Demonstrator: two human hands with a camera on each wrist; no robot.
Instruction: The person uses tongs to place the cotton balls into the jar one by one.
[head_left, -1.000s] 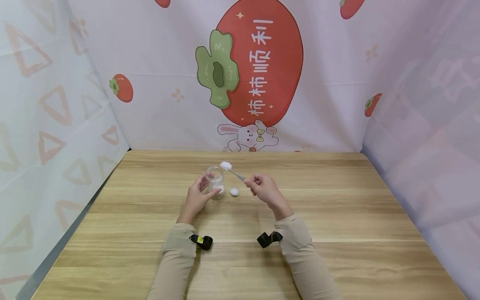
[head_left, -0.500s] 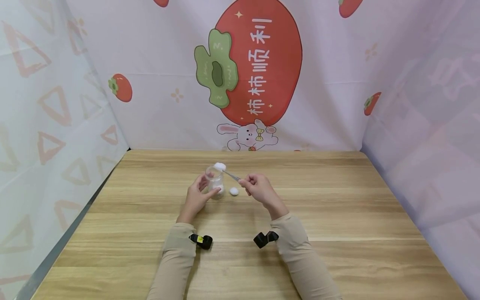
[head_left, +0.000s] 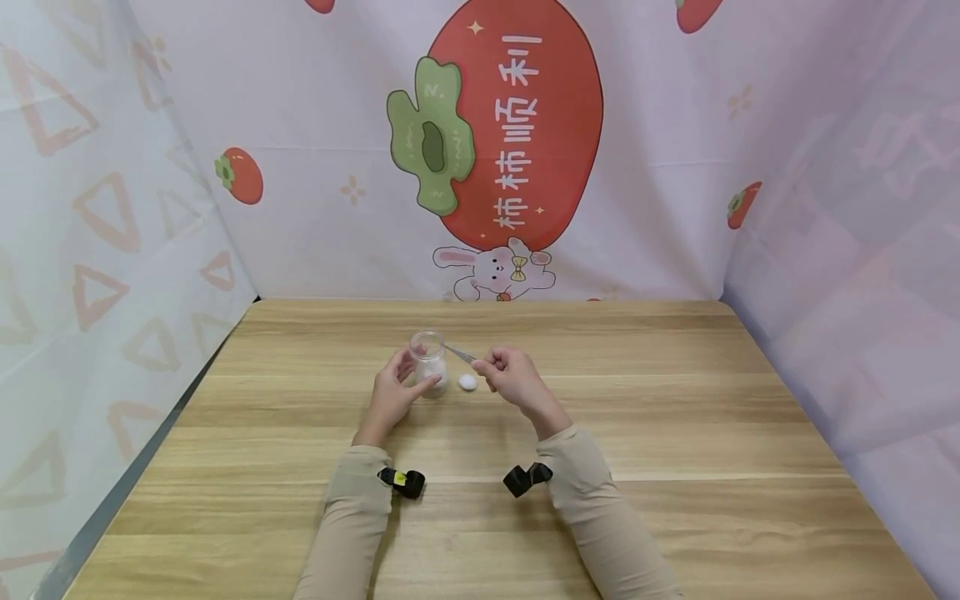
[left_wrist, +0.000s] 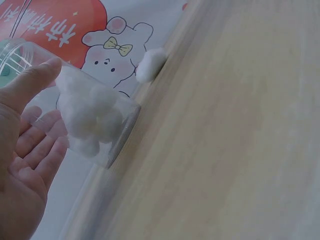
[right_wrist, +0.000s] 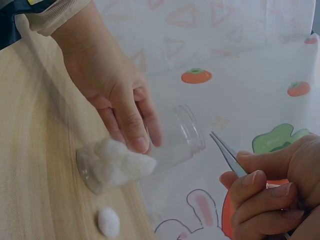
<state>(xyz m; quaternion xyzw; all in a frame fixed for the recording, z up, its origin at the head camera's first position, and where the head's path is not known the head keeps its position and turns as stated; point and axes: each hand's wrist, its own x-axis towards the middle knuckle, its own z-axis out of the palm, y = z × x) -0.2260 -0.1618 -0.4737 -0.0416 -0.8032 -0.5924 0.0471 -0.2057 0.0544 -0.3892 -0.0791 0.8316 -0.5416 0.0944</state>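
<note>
My left hand (head_left: 393, 397) holds a clear, open-mouthed jar (right_wrist: 172, 145) standing on the table, thumb on one side and fingers on the other. White cotton balls (left_wrist: 92, 112) fill its lower part. Metal tweezers (right_wrist: 227, 156) are pinched between the thumb and fingers of my right hand (head_left: 519, 383). Their tips stand just off the jar's mouth, with nothing between them in the right wrist view. One loose cotton ball (head_left: 468, 382) lies on the table, to the right of the jar and apart from it.
The wood-grain table (head_left: 675, 433) reaches back to a printed cloth (head_left: 660, 125) with persimmon and rabbit pictures. More cloth hangs along the left and right sides. A black strap device (head_left: 405, 482) sits at each wrist.
The right hand has moved left, bringing the tweezers to the jar's mouth. The cotton ball they held has left the tips and dropped into the jar. The left hand stays put.
</note>
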